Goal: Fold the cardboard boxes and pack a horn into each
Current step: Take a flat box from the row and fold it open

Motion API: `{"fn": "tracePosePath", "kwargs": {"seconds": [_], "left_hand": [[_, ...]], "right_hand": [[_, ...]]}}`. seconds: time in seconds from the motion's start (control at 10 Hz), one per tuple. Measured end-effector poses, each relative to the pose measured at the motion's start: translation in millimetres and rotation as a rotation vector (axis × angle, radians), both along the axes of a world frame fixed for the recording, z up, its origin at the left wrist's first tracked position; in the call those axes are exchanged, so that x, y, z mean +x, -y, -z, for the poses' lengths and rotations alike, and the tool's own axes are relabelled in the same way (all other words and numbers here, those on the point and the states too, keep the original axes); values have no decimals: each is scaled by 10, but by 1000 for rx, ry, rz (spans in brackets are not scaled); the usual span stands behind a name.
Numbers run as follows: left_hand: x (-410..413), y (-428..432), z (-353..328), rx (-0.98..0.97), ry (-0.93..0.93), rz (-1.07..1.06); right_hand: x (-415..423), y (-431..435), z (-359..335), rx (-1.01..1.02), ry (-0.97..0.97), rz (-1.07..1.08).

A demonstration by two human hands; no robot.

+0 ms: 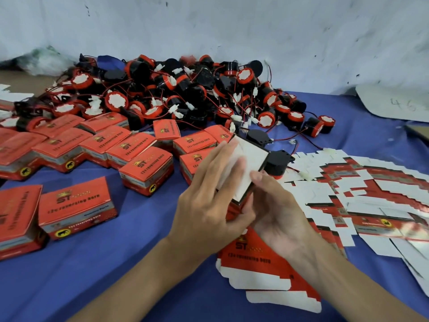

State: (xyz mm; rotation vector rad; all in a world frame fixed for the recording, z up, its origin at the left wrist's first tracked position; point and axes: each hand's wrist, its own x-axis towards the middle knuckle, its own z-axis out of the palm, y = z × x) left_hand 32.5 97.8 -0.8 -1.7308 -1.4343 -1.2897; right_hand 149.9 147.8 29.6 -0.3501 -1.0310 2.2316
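Mostly blue cloth [92, 287] under horn pile [185, 89] — scuffed white wall [232, 31] behind

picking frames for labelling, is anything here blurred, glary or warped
Head view: motion blur smears the fingertips of the left hand and the white flap of the box they press. Head view: glare whitens the flat blanks at far right. Head view: wide-angle bowing stretches the folded boxes near the left edge. Head view: the light is soft and the shadows are faint.
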Motion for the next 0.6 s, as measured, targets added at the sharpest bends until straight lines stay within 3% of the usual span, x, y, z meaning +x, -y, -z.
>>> {"fn": "tracePosePath", "kwargs": {"seconds": [0.1,0.2,0.3,0.4,0.5,0.6], "left_hand": [[3,23,34,-138,85,70],[-58,57,45,-306,153,171],[-176,40,-20,-332,319,285],[-257,-9,-18,-365,499,393],[-261,-46,114,-436,598,339],[-280,-99,188,-395,643,319]], "right_hand": [[5,-33,18,36,0,8],[28,-90,-21,315,84,84],[87,-246,-40,1546,481,507],[70,-269,51,2096,690,392],[105,-289,111,1951,633,181],[155,-498,107,1754,453,584]]}}
